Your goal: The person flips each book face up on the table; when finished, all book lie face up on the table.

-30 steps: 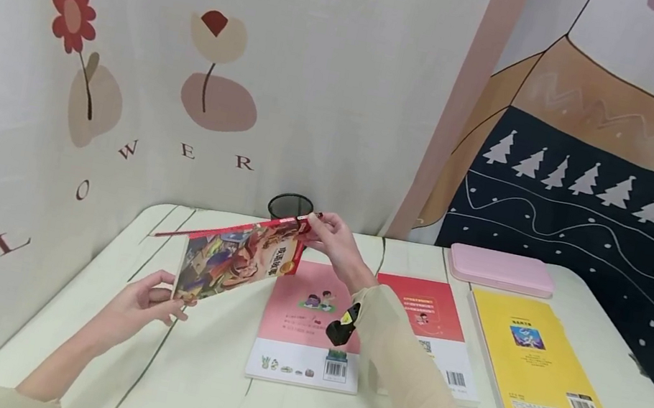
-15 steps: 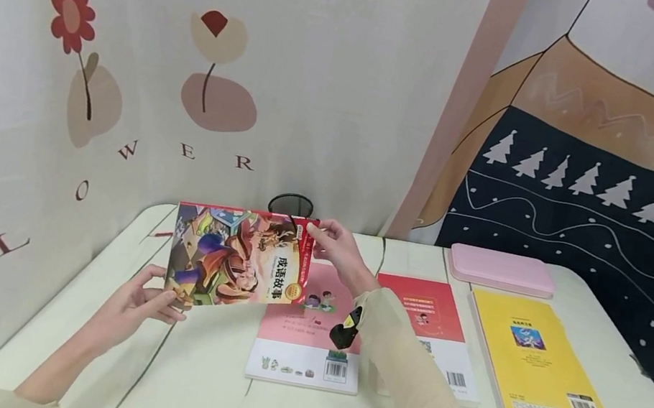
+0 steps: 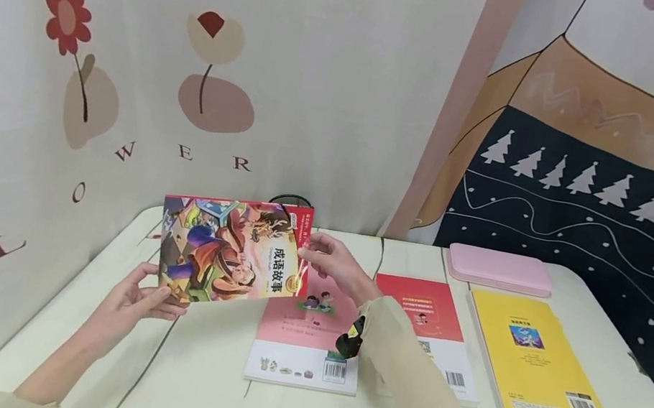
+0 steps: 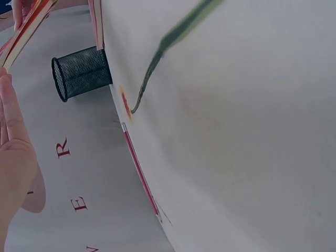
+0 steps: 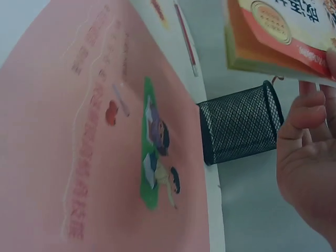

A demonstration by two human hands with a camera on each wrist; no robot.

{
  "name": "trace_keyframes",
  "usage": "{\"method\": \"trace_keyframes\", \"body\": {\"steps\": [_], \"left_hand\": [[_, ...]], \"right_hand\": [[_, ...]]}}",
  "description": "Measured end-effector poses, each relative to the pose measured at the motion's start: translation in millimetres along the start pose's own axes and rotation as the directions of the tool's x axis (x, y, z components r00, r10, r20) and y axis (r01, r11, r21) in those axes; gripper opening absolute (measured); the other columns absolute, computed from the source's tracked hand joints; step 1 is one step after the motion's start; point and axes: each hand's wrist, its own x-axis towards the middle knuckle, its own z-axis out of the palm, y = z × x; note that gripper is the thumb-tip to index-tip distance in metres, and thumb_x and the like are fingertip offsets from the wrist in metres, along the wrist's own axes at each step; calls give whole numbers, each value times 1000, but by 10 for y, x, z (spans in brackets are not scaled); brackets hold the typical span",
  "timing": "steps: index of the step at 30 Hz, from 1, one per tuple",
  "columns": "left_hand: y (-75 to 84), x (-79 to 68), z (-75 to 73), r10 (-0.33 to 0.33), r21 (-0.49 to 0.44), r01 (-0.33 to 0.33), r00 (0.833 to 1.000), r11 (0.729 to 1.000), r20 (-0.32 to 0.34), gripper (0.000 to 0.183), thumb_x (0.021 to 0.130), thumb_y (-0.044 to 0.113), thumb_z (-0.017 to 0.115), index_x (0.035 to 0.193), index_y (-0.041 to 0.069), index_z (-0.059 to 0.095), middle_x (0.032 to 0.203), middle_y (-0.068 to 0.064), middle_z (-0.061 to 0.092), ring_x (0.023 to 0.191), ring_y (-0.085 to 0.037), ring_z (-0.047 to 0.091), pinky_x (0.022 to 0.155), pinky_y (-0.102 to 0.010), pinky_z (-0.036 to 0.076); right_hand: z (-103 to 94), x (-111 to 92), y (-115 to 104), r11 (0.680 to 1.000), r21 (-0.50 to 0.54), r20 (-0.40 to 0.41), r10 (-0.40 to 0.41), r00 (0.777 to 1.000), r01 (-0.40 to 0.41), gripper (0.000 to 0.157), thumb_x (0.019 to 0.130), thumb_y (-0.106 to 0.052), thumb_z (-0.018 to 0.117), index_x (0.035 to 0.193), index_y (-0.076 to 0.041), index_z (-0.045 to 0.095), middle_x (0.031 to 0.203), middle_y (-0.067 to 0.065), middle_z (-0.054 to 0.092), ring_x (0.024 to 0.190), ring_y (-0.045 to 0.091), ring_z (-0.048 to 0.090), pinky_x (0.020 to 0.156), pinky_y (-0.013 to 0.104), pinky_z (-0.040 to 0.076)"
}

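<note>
A picture-covered storybook (image 3: 220,251) with a red border is held up sideways above the table, its front cover facing me. My left hand (image 3: 128,304) grips the lower left corner, thumb on the cover and fingers behind. At the right edge my right hand (image 3: 339,264) pinches the book, its thumb on the cover side. The right wrist view shows the page edges of the book (image 5: 278,60) beside the right hand (image 5: 310,157). Below and partly behind it, a pink-and-white book (image 3: 299,360) lies flat.
A red-and-white book (image 3: 452,350), a yellow book (image 3: 541,366) and a pink case (image 3: 501,270) lie to the right. Behind the held book stands a black mesh pen cup (image 5: 241,123), mostly hidden in the head view. A red pencil (image 4: 140,170) lies near the table's back edge.
The storybook has turned from a steep tilt to show its cover fully, then shifted slightly left and up. My right hand has slid down from its top right corner along the right edge.
</note>
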Motion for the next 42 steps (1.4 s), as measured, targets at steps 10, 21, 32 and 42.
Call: {"method": "trace_keyframes", "body": {"steps": [10,21,32,42], "left_hand": [[-25,-9,-15,3,-102,-4,1000,995,-17,18,95,4,34,111,14,34,90,-7,66,79,-20,63,72,-29,49],[-23,-20,-98,-91,-10,91,996,996,17,15,95,7,39,109,8,39,101,-2,62,91,-23,60,76,-33,48],[-17,22,-104,-73,-163,59,994,985,-82,18,93,2,41,108,11,41,97,0,58,88,-11,58,74,-28,49],[49,89,-150,-174,-256,113,957,960,-233,17,91,9,47,107,12,40,88,4,62,79,-8,59,69,-23,49]], "right_hand": [[-7,-53,60,997,-28,192,-65,979,71,33,83,-11,60,113,-9,48,91,9,59,58,16,39,49,25,30],[-36,-87,13,992,-4,233,-121,965,126,37,84,-2,55,118,-8,44,88,10,59,59,21,42,48,27,29],[-67,-123,23,992,84,270,-115,956,95,40,85,-8,55,122,-10,42,98,15,55,86,25,57,79,52,42],[-74,-148,28,990,139,344,-59,937,11,40,86,-2,52,124,-6,41,101,14,54,90,26,58,84,53,39]]}}
